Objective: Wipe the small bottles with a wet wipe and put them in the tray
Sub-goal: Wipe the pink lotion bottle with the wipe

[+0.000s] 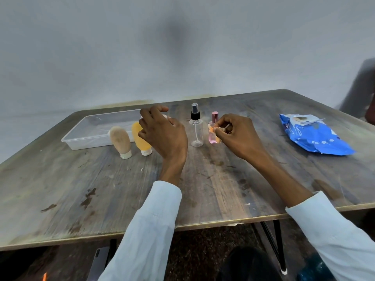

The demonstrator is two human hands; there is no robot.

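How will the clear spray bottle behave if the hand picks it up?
The clear spray bottle looks empty, so probably light. It is tall on a narrow base, so a sideways nudge may tip it. Its smooth plastic could be slightly slippery.

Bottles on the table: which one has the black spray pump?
The clear spray bottle, standing between the hands. The beige tube and orange tube stand on white caps; the pink bottle has a rose cap.

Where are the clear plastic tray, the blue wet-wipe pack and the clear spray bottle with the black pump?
clear plastic tray [85,142]: head view, near wall.
blue wet-wipe pack [316,136]: head view, pack middle.
clear spray bottle with the black pump [196,131]: head view, clear body.
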